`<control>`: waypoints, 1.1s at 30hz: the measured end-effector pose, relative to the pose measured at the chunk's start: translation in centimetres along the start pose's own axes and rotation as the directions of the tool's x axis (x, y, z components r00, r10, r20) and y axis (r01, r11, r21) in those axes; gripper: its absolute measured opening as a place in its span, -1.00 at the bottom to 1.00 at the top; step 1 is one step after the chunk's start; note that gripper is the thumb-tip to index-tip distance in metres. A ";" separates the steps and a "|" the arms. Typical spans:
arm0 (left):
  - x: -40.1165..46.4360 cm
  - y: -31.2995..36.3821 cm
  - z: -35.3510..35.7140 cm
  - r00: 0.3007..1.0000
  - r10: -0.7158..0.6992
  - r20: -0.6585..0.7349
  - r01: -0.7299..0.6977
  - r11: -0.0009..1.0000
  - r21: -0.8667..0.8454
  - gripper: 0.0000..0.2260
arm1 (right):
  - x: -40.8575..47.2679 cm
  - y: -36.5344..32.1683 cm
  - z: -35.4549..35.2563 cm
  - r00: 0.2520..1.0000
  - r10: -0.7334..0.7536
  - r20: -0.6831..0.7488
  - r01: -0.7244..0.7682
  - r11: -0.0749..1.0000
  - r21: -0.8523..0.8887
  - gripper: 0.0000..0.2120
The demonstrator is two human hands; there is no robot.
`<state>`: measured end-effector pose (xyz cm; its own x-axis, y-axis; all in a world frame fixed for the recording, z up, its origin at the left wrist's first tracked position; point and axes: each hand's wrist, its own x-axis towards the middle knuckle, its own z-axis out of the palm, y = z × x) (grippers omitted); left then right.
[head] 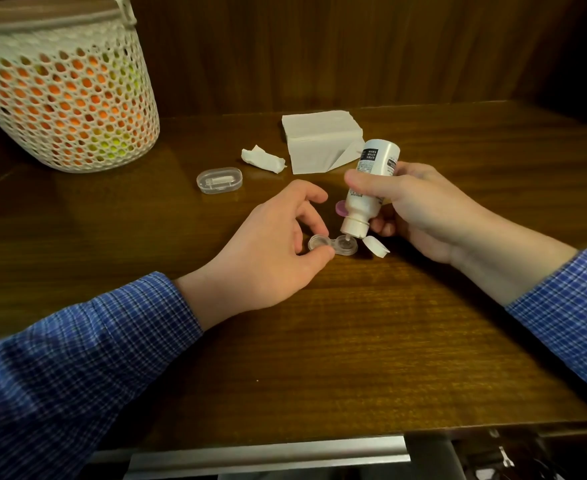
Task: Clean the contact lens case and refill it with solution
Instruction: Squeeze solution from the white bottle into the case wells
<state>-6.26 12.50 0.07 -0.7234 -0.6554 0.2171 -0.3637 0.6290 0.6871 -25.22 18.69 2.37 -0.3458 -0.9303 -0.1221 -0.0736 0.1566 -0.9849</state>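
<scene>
Refilling looks under way: your right hand (420, 209) grips the solution bottle (368, 188) tipped nozzle-down over the right well of the contact lens case (333, 244), which sits on the table (354, 341) pinched at its left well by your left hand (278, 247). I cannot tell how much liquid either well holds. A crumpled tissue (262, 159) suggests wiping is done; the pink cap (341, 209) and white cap (377, 245) remain off. Beyond sit a small clear box (219, 180) and a mesh basket (63, 98) of orange and yellow items.

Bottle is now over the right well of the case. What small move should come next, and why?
Probably squeeze the bottle gently. The right hand holds it tipped, nozzle just above the right well of the case, and the left hand pinches the left well steady. How full the well is I cannot tell.
</scene>
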 end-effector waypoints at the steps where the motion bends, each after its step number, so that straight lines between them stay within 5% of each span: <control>1: 0.0 0.0 0.0 1.000 -0.002 0.001 0.002 1.000 0.001 -0.44 | 0.0 0.0 0.0 1.000 0.000 0.000 0.000 1.000 0.001 -0.73; 33: 0.0 0.0 -0.1 1.000 -0.010 0.001 0.009 1.000 0.019 -0.45 | 0.1 0.0 0.1 1.000 0.021 -0.014 -0.021 1.000 0.010 -0.77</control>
<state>-6.22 12.49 0.11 -0.7206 -0.6609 0.2097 -0.3816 0.6305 0.6759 -25.20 18.54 2.39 -0.3601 -0.9222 -0.1407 -0.0568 0.1723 -0.9834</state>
